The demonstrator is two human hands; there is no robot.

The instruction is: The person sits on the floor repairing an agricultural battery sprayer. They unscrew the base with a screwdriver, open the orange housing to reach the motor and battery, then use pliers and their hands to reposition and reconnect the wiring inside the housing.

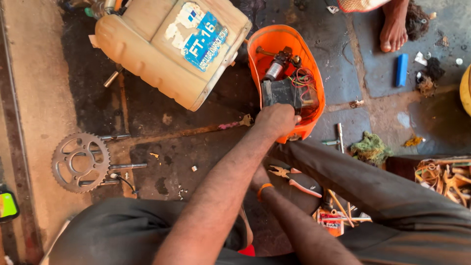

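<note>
Gripping the black block (280, 93) in the orange tub (260, 49), your left hand (277, 120) clenches something heavy, rigid; hold its body, not wires (304, 81). Right hand's (260, 177) fingers: hidden.

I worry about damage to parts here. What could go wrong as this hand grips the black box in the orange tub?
The left hand grips the black box, whose thin coloured wires lie tangled beside it; lifting could snag or tear them. The orange tub looks tilted, so it might tip and spill the small motor. The pliers lie by the leg, easy to knock.
</note>
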